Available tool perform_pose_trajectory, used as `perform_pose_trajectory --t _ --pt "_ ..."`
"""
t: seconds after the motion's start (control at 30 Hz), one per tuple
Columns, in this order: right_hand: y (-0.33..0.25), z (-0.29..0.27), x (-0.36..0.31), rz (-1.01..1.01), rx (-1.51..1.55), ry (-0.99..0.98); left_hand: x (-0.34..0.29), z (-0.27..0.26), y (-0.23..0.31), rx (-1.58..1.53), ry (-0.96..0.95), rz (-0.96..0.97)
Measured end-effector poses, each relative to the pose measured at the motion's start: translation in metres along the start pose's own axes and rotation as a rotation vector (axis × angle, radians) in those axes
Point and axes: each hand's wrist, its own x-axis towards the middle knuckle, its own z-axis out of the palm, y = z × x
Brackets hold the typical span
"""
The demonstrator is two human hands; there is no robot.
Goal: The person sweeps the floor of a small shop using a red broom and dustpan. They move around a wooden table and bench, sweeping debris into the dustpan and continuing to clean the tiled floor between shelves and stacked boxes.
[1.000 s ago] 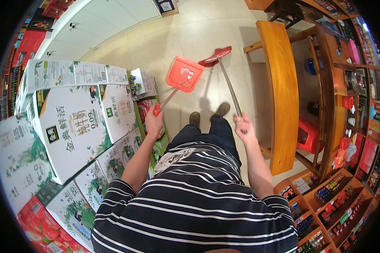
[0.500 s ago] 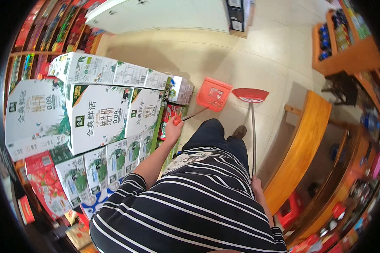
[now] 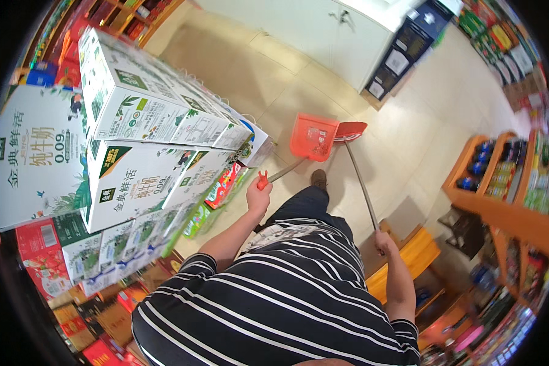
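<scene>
My left hand (image 3: pixel 258 199) is closed round the red grip of a long-handled dustpan (image 3: pixel 311 132). Its orange-red pan rests on the tiled floor ahead of my feet, with small dark specks showing in it. Wrapped round the grey stick of a broom is my right hand (image 3: pixel 385 243), out to the right of my body. The red broom head (image 3: pixel 351 129) lies against the right edge of the pan, its pale bristles toward me. Exactly where bristles and pan touch is too small to tell.
Stacked white milk cartons (image 3: pixel 143 177) rise close on my left. A wooden bench (image 3: pixel 409 259) stands near my right arm, with a dark stool (image 3: pixel 466 230) and bottle shelves (image 3: pixel 500 171) beyond. Ahead are a white cabinet (image 3: pixel 311 27) and dark boxes (image 3: pixel 402 52).
The broom head has moved left, from apart to up against the dustpan. My right hand has come up and forward with the stick. My body and view have turned, and one foot has shifted.
</scene>
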Motion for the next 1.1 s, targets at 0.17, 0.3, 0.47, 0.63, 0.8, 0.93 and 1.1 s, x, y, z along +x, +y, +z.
perform_pose_trajectory --t 0.17,0.3,0.47,0.63,0.8,0.93,1.1 --pt "-0.154 -0.067 0.010 -0.090 -0.450 -0.016 0.032 0.011 0.047 -0.012 0.097 0.025" --pt "-0.256 -0.103 0.035 -0.147 -0.368 -0.046 0.058 0.020 0.089 -0.037 0.263 0.078" --pt "-0.374 -0.144 0.080 -0.154 -0.552 -0.074 0.116 0.032 0.124 -0.047 0.354 0.096" --pt "-0.498 -0.177 0.109 -0.198 -0.612 -0.099 0.183 0.044 0.167 -0.075 0.450 -0.029" --pt "-0.620 -0.171 0.120 -0.247 -0.608 -0.072 0.211 0.044 0.217 -0.356 0.574 -0.226" --pt "-0.739 -0.132 0.130 -0.264 -0.554 -0.179 0.243 0.035 0.245 -0.353 0.649 -0.240" --pt "-0.920 -0.040 0.132 -0.310 -0.618 -0.133 0.319 0.014 0.252 -0.281 0.668 -0.341"
